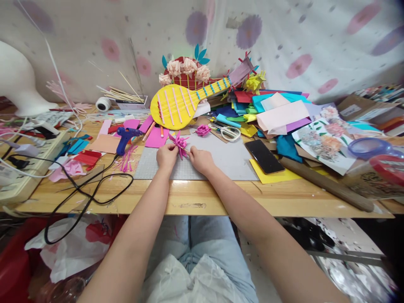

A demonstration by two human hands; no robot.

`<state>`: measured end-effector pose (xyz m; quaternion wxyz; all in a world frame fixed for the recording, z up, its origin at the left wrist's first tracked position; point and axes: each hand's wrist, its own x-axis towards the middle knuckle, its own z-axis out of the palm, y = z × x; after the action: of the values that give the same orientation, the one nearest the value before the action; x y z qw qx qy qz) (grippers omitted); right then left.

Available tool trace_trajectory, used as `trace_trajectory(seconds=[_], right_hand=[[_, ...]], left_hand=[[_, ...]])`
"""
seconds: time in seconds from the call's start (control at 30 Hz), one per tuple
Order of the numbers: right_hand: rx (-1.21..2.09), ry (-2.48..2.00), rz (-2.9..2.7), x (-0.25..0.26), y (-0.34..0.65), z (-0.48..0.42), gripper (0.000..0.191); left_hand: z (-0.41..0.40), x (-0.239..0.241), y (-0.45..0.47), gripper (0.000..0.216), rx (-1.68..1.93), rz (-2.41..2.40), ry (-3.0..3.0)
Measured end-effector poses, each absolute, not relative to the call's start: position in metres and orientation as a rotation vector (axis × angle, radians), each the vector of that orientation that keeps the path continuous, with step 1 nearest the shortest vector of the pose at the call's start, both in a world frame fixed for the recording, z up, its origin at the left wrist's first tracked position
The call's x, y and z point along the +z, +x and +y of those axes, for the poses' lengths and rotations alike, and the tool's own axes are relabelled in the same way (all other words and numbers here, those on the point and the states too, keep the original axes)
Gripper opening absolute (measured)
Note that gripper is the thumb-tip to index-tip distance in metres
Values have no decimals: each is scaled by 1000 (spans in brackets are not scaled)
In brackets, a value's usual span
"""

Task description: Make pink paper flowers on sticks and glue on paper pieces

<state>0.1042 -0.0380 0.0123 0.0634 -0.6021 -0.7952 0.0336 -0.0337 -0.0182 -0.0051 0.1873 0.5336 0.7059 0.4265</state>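
Stretches bare forearms up from the bottom of the frame to just left of centre, pinching a pink flower by its left side in the left hand's fingertips. Holds a thin pale stick at the flower's right side in the right hand's narrow grip, over a grey mat. Has a second flower just beyond the fingers, a blue glue gun left of centre and a black phone right of centre.
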Motion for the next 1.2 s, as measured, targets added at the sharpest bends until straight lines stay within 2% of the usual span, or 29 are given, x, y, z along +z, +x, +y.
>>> trace_trajectory(seconds=[0.97, 1.2], right_hand=[[42, -1831, -2462, 8, 99, -37, 37], [54, -1788, -2464, 9, 96, -40, 38]], left_hand=[[-20, -4, -30, 20, 1238, 2011, 1432], [-12, -8, -32, 11, 1300, 1971, 1284]])
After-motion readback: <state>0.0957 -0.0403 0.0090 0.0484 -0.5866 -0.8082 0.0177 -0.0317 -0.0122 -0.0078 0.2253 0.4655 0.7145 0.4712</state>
